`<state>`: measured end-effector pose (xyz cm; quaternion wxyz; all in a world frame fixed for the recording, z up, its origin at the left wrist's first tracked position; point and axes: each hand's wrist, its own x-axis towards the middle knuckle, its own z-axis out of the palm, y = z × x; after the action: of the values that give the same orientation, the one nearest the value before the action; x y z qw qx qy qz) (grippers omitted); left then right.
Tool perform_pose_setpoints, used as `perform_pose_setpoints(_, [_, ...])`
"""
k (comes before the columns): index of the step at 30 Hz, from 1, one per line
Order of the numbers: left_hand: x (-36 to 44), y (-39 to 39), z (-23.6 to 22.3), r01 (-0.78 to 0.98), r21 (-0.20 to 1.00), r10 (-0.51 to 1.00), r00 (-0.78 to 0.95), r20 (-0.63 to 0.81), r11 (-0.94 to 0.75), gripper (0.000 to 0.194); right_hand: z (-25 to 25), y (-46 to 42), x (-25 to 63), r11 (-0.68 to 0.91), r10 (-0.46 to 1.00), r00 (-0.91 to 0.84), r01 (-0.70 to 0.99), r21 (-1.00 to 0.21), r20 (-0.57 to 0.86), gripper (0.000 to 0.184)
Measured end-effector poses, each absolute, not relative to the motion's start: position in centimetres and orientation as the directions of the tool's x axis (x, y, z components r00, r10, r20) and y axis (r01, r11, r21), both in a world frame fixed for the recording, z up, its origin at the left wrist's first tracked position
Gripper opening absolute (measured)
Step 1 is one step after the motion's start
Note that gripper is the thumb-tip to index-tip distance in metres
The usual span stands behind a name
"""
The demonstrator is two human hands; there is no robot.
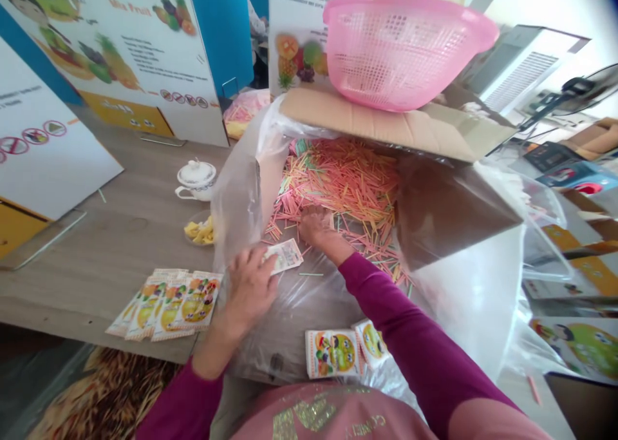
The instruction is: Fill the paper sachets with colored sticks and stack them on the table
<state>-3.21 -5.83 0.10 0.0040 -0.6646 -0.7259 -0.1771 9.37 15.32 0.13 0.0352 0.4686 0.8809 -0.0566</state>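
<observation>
My left hand (252, 286) is closed on a small, flat, pale packet (286, 257), which sticks out past my fingertips over the clear plastic. At the near edge of a heap of thin coloured sticks (345, 176), my right hand (316, 226) reaches down with its fingers curled. What lies under those fingers is hidden. The sticks, mostly pink and orange with some yellow and green, spill from an open cardboard box (454, 214) lined with clear plastic. Printed packets (335, 353) lie near my body, below my right forearm.
Several printed packets (167, 305) overlap at the left table edge. Behind them stand a bowl of yellow pieces (199, 230) and a lidded white cup (196, 177). A pink basket (405, 47) rests on the box flap. Large printed cartons (145, 53) stand at the back left.
</observation>
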Motion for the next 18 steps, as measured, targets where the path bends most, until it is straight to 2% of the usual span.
perform_pose_setpoints(4, [-1.7, -2.7, -0.6, 0.968, 0.249, 0.994, -0.011, 0.109, -0.017, 0.023, -0.1, 15.5, 9.3, 0.551, 0.826, -0.549, 0.834, -0.021, -0.127, 0.048])
perform_pose_setpoints(6, [-1.7, -2.6, -1.1, 0.974, 0.223, 0.994, 0.017, 0.111, -0.041, 0.022, -0.1, 15.6, 10.1, 0.544, 0.831, -0.542, 0.839, -0.022, -0.124, 0.045])
perform_pose_setpoints(10, [-1.6, -3.3, -1.5, 0.976, 0.208, 0.984, 0.032, 0.173, -0.068, 0.027, 0.4, 16.3, 12.8, 0.498, 0.863, -0.501, 0.865, -0.054, -0.069, 0.051])
perform_pose_setpoints(15, [-1.7, -2.9, -1.9, 0.977, 0.206, 0.966, -0.002, 0.259, -0.054, 0.029, 1.3, 17.7, 16.2, 0.378, 0.915, -0.397, 0.904, -0.198, -0.068, 0.043])
perform_pose_setpoints(18, [-1.7, -2.6, -2.7, 0.975, 0.215, 0.944, -0.016, 0.329, -0.059, 0.027, 1.0, 18.1, 18.1, 0.359, 0.921, -0.39, 0.837, -0.414, 0.011, 0.036])
